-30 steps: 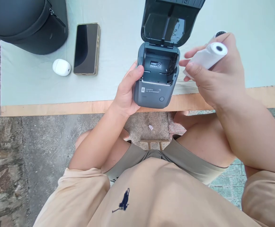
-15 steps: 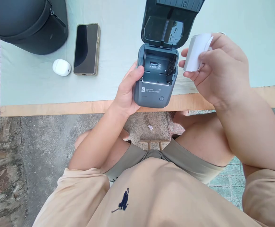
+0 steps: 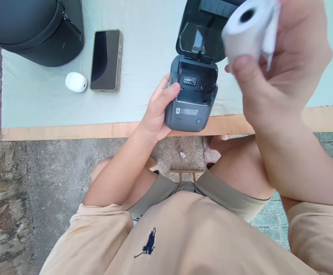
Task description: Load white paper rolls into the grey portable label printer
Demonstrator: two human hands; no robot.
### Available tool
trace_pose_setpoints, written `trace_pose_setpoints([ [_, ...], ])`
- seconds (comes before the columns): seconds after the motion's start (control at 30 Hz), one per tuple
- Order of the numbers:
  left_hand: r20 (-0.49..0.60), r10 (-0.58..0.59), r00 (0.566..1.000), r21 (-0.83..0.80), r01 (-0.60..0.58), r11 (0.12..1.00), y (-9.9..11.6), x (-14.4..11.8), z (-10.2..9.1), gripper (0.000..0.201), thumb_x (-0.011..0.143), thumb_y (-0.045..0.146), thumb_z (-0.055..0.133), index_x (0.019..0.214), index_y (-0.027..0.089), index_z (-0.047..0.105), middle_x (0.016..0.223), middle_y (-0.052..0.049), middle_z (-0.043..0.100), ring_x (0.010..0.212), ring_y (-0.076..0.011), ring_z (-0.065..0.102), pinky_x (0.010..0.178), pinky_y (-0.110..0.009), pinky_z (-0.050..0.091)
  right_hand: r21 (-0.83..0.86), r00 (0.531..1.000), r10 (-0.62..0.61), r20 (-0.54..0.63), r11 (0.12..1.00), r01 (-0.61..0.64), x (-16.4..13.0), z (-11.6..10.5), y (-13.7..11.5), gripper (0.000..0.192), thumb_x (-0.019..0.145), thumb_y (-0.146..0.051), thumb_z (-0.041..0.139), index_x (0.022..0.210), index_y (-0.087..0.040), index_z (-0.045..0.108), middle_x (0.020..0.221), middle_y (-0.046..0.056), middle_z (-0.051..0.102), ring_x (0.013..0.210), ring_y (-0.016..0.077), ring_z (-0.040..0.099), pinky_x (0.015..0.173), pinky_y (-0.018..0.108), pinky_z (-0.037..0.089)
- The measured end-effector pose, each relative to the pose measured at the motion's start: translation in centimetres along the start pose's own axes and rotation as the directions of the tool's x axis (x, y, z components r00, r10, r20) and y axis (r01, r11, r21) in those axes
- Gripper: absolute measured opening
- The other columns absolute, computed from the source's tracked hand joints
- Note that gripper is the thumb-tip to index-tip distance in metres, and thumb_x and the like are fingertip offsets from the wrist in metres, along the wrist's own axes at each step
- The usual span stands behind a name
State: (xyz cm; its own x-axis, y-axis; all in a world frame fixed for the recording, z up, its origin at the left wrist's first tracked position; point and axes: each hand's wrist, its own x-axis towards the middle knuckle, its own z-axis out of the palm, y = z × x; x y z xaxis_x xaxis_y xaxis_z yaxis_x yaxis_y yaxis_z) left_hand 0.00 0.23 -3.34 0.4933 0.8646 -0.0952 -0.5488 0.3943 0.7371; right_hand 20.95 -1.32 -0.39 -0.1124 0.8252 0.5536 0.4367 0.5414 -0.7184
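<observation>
At upper left, a dark case (image 3: 34, 30), earbud case (image 3: 76, 82) and phone (image 3: 105, 60) lay on the worktop (image 3: 143, 76). Centre frame, the left hand (image 3: 157, 110) gripped the open printer (image 3: 193, 97); upper right, the right hand (image 3: 280, 65) clasped a paper roll (image 3: 245, 32)

No legible text on printer (image 3: 190, 112).

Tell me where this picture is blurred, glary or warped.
Head view: soft, even daylight with no hard shadows. The right hand and its paper roll sit close to the lens, oversized and motion-blurred. The printer in the left hand is sharp; its open lid shows reflections. The table edge bows slightly.
</observation>
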Motion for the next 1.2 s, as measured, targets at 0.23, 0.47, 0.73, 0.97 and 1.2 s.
trace_pose_setpoints([
  [0.23,-0.032,0.011,0.999,0.074,-0.009,0.997,-0.3,0.0,-0.3,0.036,0.086,0.05,0.082,0.114,0.032,0.068,0.112,-0.002,0.082,0.156,-0.0373,0.055,0.118,-0.053,0.061,-0.326,0.985,-0.17,0.038,0.929,0.173,0.2,1.4,-1.2,0.02,0.094,-0.023,0.072,0.108,-0.028,0.06,0.107,0.001,0.074,0.098,0.024,0.073,0.079,0.044,0.061],
  [0.47,-0.03,0.041,0.999,0.07,-0.039,0.997,-0.6,-0.3,0.0,0.041,0.088,0.052,0.083,0.115,0.026,0.066,0.108,-0.001,0.077,0.136,-0.0325,0.072,0.097,-0.039,0.067,-0.312,0.986,-0.149,0.078,0.935,0.166,0.1,1.8,-0.9,0.028,0.087,-0.009,0.075,0.097,-0.028,0.057,0.103,-0.002,0.078,0.096,0.0229,0.076,0.079,0.042,0.061],
  [0.73,-0.049,0.04,0.998,0.054,-0.037,0.998,-0.4,-0.3,0.1,0.031,0.09,0.052,0.077,0.111,0.03,0.068,0.104,-0.003,0.073,0.129,-0.0345,0.07,0.102,-0.048,0.063,-0.376,0.943,-0.333,0.018,0.872,0.315,-0.7,1.5,-1.3,0.007,0.105,-0.03,0.061,0.099,-0.029,0.064,0.092,-0.001,0.073,0.087,0.0214,0.07,0.082,0.045,0.055],
  [0.97,-0.05,-0.017,0.999,-0.026,0.015,1.0,-0.3,-0.3,-0.5,0.031,0.088,0.048,0.079,0.111,0.03,0.068,0.108,-0.002,0.075,0.119,-0.0301,0.073,0.109,-0.049,0.059,-0.385,0.935,-0.314,0.167,0.852,0.355,-1.7,3.0,-2.1,0.015,0.104,-0.038,0.066,0.094,-0.027,0.065,0.096,-0.001,0.077,0.095,0.0234,0.073,0.077,0.044,0.053],
  [1.2,-0.053,0.018,0.998,0.042,-0.015,0.999,-0.2,-0.3,-0.5,0.047,0.08,0.038,0.088,0.117,0.026,0.062,0.11,-0.003,0.076,0.114,-0.0296,0.078,0.091,-0.043,0.065,-0.288,0.986,-0.165,0.036,0.943,0.168,-1.2,1.6,-2.0,0.022,0.104,-0.041,0.069,0.121,-0.027,0.066,0.121,0.004,0.07,0.117,0.024,0.069,0.092,0.042,0.06],
])
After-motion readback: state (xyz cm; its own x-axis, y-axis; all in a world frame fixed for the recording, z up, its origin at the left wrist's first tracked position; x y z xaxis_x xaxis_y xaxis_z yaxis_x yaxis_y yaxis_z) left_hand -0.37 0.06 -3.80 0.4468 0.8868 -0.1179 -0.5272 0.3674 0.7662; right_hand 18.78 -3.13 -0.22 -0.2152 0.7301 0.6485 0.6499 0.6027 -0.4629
